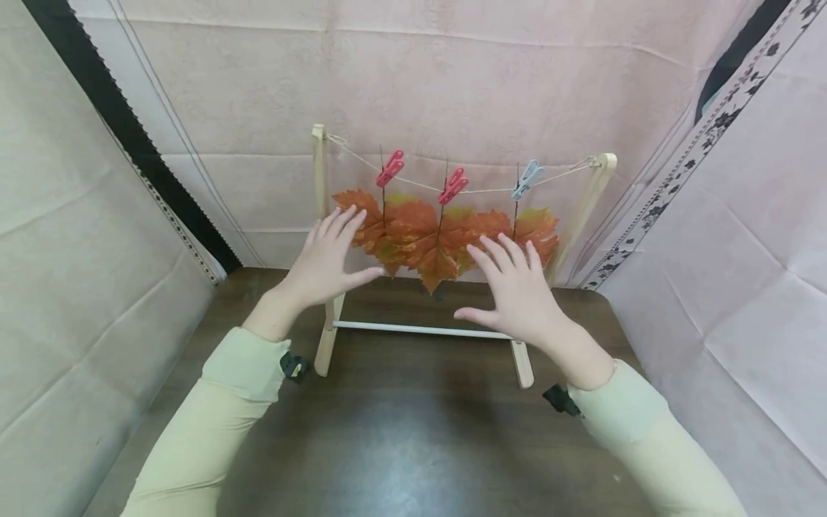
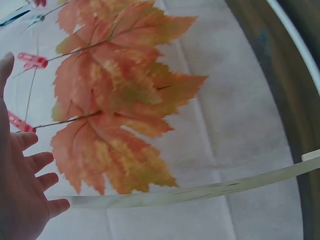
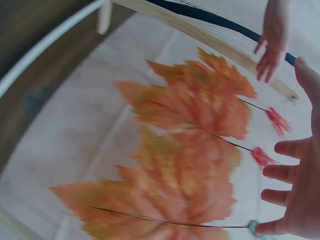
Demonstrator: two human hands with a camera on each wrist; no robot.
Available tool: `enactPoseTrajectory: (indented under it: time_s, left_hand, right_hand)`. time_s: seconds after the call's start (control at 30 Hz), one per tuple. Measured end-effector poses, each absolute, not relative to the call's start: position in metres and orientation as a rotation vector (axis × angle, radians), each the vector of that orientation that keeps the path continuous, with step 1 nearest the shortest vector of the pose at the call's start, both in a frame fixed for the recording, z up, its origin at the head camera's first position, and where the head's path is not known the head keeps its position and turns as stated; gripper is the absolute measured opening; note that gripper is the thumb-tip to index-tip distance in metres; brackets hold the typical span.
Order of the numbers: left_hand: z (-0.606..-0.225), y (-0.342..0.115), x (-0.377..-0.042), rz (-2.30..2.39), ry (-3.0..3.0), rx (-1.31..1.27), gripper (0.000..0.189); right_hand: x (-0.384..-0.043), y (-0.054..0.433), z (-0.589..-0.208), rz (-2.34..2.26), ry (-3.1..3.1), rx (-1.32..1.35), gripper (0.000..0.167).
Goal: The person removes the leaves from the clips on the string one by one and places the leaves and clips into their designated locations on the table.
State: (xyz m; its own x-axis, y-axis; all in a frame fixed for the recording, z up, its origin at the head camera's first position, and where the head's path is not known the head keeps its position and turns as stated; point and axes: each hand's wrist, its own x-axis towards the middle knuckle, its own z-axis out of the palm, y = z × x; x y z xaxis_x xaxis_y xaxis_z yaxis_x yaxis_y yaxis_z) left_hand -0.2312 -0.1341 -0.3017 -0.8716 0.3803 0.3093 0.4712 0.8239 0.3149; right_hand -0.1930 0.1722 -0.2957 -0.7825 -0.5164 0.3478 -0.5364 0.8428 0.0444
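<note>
Three orange autumn leaves [image 1: 423,233] hang by their stems from a string [image 1: 416,184] on a wooden frame. Two pink clothespins [image 1: 390,169] and one light blue clothespin [image 1: 528,179] pinch the stems to the string. My left hand [image 1: 326,258] is held up before the leftmost leaf, fingers spread, holding nothing. My right hand [image 1: 517,291] is raised in front of the right leaf, fingers apart and likewise holding nothing. In the left wrist view the leaves [image 2: 110,90] overlap one another. The right wrist view shows the pink clothespins [image 3: 277,121] beyond my fingertips.
Wooden posts [image 1: 591,208] carry the string at both ends, and a white rod [image 1: 420,329] joins the frame's feet low down. The frame stands on a dark brown table [image 1: 400,431]. Pale cloth [image 1: 413,86] surrounds the table at the back and both sides.
</note>
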Motion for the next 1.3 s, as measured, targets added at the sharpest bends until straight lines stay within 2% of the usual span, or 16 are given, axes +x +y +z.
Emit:
enactPoseTrajectory:
  time_s: [0.4,0.73,1.17,1.3]
  left_hand:
    - [-0.265,-0.123,-0.235,-0.692,-2.817,-0.605,0.094]
    - [-0.258,-0.125,-0.261,-0.925,-2.817,-0.511,0.091]
    - [-0.252,-0.112,-0.289,-1.085,-2.787,-0.559,0.068]
    - [-0.254,-0.109,-0.29,-1.122,-2.781,-0.601,0.059]
  right_hand:
    - [-0.21,0.143,-0.222,0.18,-2.569,0.859,0.091]
    - [-0.236,0.107,-0.173,0.32,-2.678,0.916,0.092]
    - [-0.285,0.07,-0.153,0.614,-2.872,1.037,0.088]
    - [-0.294,0.065,-0.155,0.682,-2.938,1.023,0.079]
